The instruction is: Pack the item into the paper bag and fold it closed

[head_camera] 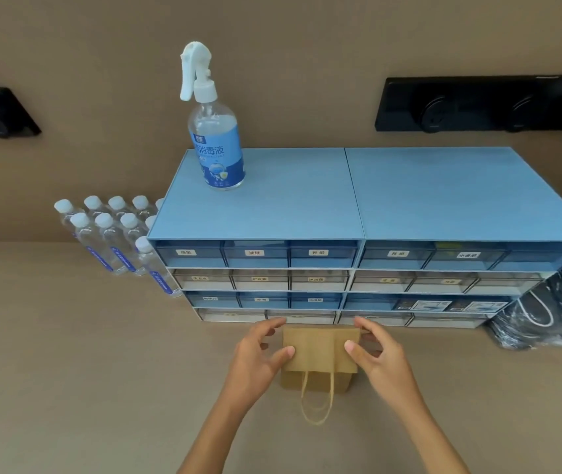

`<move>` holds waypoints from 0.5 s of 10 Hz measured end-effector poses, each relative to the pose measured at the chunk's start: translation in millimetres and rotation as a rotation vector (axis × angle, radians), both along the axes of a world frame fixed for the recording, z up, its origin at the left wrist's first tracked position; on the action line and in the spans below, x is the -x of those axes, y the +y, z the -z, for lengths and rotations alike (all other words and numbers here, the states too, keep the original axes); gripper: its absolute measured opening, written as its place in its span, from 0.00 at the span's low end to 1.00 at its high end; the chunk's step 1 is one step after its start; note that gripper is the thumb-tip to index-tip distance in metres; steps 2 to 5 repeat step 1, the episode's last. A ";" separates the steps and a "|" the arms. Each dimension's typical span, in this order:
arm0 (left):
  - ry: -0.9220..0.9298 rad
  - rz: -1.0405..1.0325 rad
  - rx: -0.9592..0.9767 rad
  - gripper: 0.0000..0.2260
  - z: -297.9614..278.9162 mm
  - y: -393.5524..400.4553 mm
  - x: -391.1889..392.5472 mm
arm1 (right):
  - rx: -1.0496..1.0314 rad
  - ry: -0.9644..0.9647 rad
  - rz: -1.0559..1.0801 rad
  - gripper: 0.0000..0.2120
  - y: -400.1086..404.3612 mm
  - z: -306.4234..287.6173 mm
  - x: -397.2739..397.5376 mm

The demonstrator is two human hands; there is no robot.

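Note:
A small brown paper bag (319, 350) stands on the tan table just in front of the drawer unit. Its top flap is folded over toward me, and its twisted paper handles (317, 401) hang down over the front. My left hand (259, 354) is at the bag's left side, thumb touching the flap's edge, fingers curled behind the top corner. My right hand (375, 354) mirrors it on the right, thumb on the flap, fingers pinching the top right corner. The packed item is hidden inside the bag.
A blue drawer unit (358, 200) with labelled drawers stands right behind the bag, with a spray bottle (216, 145) on top. Several small water bottles (115, 241) stand at its left. Black plastic-wrapped bags (553, 302) lie at its right.

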State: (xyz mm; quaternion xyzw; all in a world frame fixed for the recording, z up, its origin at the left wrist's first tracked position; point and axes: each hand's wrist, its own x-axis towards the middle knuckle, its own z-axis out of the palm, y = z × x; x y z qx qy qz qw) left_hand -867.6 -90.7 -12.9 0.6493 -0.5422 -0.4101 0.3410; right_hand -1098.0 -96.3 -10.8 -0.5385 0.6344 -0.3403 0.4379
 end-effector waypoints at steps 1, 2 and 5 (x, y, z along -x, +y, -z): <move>-0.007 0.007 0.157 0.24 -19.2 2.0 -6.9 | 0.159 0.029 0.061 0.24 0.7 -34.8 -6.8; -0.007 0.007 0.157 0.24 -19.2 2.0 -6.9 | 0.159 0.029 0.061 0.24 0.7 -34.8 -6.8; -0.007 0.007 0.157 0.24 -19.2 2.0 -6.9 | 0.159 0.029 0.061 0.24 0.7 -34.8 -6.8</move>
